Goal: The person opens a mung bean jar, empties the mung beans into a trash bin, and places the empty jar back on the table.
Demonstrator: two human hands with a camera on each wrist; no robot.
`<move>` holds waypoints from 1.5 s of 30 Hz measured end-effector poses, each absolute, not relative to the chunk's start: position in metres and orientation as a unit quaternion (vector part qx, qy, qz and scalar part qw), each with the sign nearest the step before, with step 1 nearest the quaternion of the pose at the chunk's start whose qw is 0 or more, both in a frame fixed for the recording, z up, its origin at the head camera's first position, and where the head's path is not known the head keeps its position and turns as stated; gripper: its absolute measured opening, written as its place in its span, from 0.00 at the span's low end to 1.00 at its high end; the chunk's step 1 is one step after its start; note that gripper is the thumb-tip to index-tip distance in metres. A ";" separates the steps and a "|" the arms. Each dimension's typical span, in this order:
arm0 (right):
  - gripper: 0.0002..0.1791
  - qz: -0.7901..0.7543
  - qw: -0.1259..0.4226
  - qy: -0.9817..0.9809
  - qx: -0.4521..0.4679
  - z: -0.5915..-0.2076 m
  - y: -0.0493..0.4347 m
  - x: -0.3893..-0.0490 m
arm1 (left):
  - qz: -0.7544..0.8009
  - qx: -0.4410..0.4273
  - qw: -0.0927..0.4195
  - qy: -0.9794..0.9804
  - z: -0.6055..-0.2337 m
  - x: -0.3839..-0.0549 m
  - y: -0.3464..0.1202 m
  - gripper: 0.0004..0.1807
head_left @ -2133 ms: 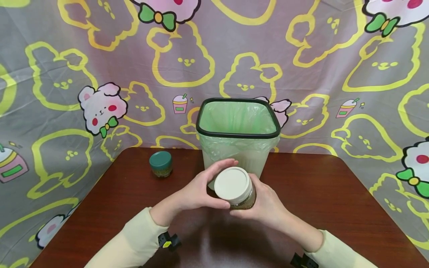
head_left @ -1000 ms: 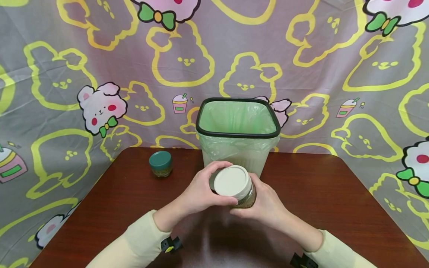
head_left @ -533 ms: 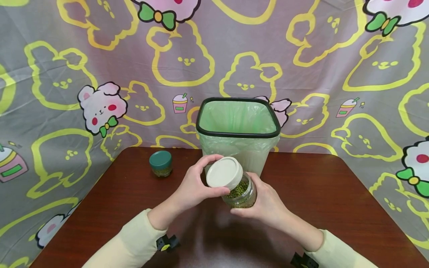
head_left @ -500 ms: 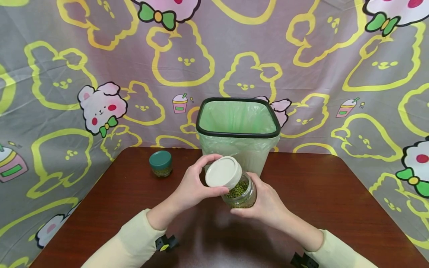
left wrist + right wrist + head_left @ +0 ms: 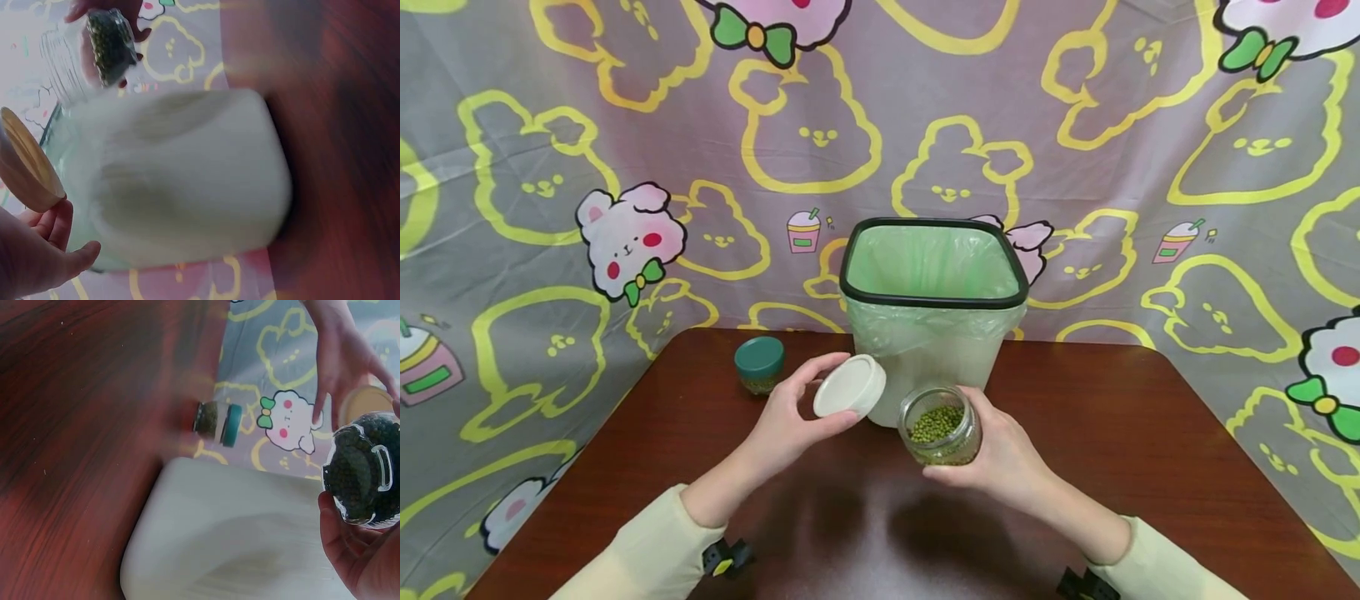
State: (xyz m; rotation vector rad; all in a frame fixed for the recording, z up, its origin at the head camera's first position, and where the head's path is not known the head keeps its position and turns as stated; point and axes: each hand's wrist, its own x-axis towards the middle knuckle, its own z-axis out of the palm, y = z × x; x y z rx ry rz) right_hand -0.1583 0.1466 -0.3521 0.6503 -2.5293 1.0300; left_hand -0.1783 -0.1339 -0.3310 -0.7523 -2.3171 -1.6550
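My left hand (image 5: pixel 790 421) pinches a cream jar lid (image 5: pixel 850 387) by its edge, tilted, to the left of a glass jar. That glass jar (image 5: pixel 951 450) is uncovered and partly filled with mung beans (image 5: pixel 937 424); my right hand (image 5: pixel 1003 450) grips it from the right side, its mouth tipped slightly toward the left. In the left wrist view the lid (image 5: pixel 28 162) shows its hollow underside, with the jar (image 5: pixel 106 53) farther off. The right wrist view shows the base of the jar (image 5: pixel 365 472) close up, with fingers (image 5: pixel 340 531) round it.
A white bin (image 5: pixel 925 350) with a black rim and green liner stands right behind the hands. Left of it, a small jar with a teal lid (image 5: pixel 759 358) sits on the brown table (image 5: pixel 1112 433). A patterned cloth (image 5: pixel 1075 125) hangs behind the table.
The lid has come off the jar in my left hand and moved left, away from it, exposing the beans. My right hand keeps hold of the jar, almost in place.
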 end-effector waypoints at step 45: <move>0.47 0.369 0.164 -0.887 0.225 -0.353 0.150 -0.159 | -0.160 -0.232 -0.033 -0.959 -0.408 -0.202 -0.210 0.44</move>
